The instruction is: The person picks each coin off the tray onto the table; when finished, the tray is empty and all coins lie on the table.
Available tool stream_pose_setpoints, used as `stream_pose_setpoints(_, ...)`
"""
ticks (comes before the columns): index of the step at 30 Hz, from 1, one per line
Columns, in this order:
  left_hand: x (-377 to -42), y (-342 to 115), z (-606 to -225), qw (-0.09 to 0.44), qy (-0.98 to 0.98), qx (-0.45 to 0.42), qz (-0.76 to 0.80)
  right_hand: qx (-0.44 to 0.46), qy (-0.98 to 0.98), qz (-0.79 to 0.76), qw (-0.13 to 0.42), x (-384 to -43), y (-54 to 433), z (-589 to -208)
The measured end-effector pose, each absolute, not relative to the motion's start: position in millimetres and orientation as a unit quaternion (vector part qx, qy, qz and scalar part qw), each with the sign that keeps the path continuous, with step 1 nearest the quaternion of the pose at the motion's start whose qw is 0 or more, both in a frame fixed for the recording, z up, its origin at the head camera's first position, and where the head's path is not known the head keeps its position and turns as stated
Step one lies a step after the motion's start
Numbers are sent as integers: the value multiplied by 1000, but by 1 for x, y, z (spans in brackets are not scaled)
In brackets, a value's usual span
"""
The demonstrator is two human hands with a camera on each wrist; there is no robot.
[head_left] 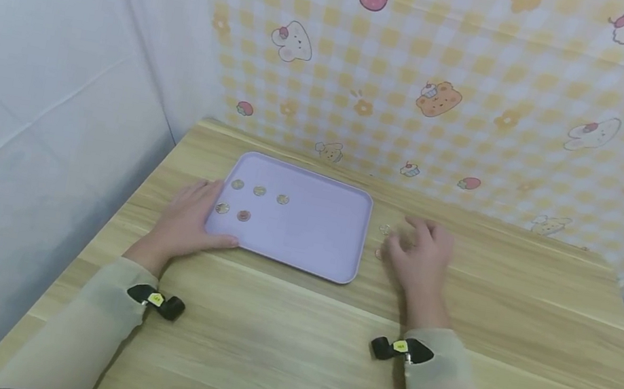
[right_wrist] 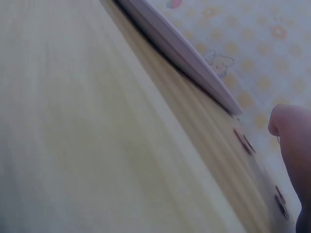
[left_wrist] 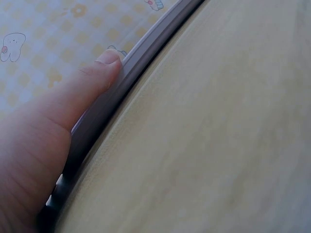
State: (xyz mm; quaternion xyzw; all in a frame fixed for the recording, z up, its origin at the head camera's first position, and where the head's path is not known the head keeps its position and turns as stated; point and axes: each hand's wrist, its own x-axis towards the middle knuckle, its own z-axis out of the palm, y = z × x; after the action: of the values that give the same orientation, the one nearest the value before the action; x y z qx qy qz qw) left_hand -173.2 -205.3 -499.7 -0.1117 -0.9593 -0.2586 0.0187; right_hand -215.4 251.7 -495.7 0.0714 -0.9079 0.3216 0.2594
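My left hand [head_left: 184, 218] lies against the left end of a lilac tray [head_left: 306, 228]. Its thumb [left_wrist: 97, 77] stretches along the front rim, pressing the tray's side, while the other fingers extend along the left edge. On the tray, three silvery coins [head_left: 259, 191] form the back row; a silvery coin [head_left: 222, 208] and a copper coin [head_left: 244, 215] sit in front of them. Just right of the tray, my right hand [head_left: 420, 250] hovers, fingers bent, beside loose coins [head_left: 384, 229] on the wood. I cannot tell whether a coin is between its fingertips.
The wood-grain table [head_left: 274, 346] runs under everything. A yellow checked cloth [head_left: 384, 62] with cartoon prints hangs behind its back edge, and a white sheet [head_left: 47, 74] hangs on the left. Copper-edged coins [right_wrist: 244, 141] lie close to the tray's corner in the right wrist view.
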Motion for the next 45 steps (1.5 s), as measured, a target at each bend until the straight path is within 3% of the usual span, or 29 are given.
stream_pose_setpoints(12,-176,-206,-502,25,-960,-109,-257,112,-924,292,219,-220,192,-492)
stream_pose_setpoints(19,-176,-206,-501,22,-959,-107,-260,157,-901,268,305,-224,162,-490)
stream_pose_setpoints(23,-176,-207,-501,18,-960,-107,-259,156,-906,241,309,-224,145,-492)
stream_pose_setpoints(45,-176,-210,-503,11,-961,-111,-254,125,-979,141,74,-207,37,-489)
